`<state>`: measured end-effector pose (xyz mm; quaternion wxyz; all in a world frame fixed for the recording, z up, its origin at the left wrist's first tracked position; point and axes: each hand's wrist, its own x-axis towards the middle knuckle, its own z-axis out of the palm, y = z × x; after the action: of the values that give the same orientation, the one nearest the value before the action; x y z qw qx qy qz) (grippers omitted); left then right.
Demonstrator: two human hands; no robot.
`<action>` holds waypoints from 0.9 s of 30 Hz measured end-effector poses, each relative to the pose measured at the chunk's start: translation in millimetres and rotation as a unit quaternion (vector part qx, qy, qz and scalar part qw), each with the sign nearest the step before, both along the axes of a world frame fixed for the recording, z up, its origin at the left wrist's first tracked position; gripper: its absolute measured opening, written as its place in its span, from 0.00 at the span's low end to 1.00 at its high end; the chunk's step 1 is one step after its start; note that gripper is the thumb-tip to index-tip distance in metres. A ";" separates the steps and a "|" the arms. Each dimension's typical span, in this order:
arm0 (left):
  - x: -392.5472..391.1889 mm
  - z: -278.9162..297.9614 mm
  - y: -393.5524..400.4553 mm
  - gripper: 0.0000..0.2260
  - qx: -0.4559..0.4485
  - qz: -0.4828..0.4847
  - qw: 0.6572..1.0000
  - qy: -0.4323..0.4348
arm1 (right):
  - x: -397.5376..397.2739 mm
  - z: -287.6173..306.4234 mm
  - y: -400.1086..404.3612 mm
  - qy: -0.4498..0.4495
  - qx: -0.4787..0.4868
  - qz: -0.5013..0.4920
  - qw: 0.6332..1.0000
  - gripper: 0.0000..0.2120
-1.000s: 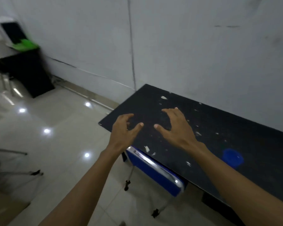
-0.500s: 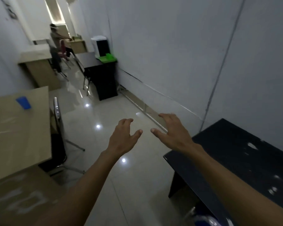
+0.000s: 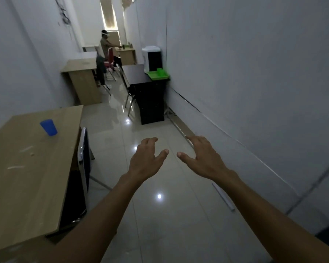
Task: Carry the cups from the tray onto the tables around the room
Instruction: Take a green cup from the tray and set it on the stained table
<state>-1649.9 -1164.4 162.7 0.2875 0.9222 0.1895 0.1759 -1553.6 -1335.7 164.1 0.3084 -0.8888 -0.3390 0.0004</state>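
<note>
Both my hands are stretched out over the tiled floor, holding nothing. My left hand (image 3: pixel 147 160) and my right hand (image 3: pixel 203 158) have their fingers spread, thumbs pointing at each other. A blue cup (image 3: pixel 48 127) stands upside down on the light wooden table (image 3: pixel 27 177) at my left. Far ahead, a green tray (image 3: pixel 158 74) with a green cup (image 3: pixel 159 70) on it sits on a black table (image 3: pixel 136 74) against the right wall.
A chair (image 3: pixel 84 158) is tucked under the wooden table. A white dispenser (image 3: pixel 152 58) stands behind the tray. More desks and chairs lie farther down the room, where a person (image 3: pixel 104 44) stands. The white wall runs along my right; a tiled aisle leads ahead.
My view has swung left, away from the black table with a blue cup, to look down the room. Both hands stay spread and hold nothing.
</note>
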 end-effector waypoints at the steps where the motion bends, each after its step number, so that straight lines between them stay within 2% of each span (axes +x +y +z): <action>1: 18.6 2.6 12.4 0.27 0.000 0.007 1.000 0.005 | 21.5 2.9 14.2 -0.001 -0.005 0.010 1.000 0.34; 11: 177.2 16.2 160.3 0.27 0.008 0.077 0.997 0.023 | 208.9 19.0 169.4 -0.018 -0.017 0.064 0.998 0.37; 15: 237.2 14.2 228.8 0.27 0.020 0.088 0.996 0.016 | 279.3 13.0 238.5 -0.028 -0.018 0.081 0.996 0.37; 19: 297.2 16.9 307.6 0.27 0.027 0.088 0.996 0.014 | 356.8 13.6 308.3 -0.039 -0.039 0.086 0.995 0.43; 23: 360.5 28.1 380.4 0.27 0.036 0.088 0.995 0.016 | 425.8 21.4 377.7 -0.034 -0.038 0.092 0.994 0.40; 27: 425.9 31.8 440.4 0.27 0.036 0.086 0.995 0.023 | 487.6 22.5 442.0 -0.026 -0.046 0.086 0.995 0.43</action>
<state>-1224.0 -723.9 194.5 0.2337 0.9161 0.2679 0.1852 -1066.0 -893.6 186.6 0.2570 -0.8696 -0.4212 0.0195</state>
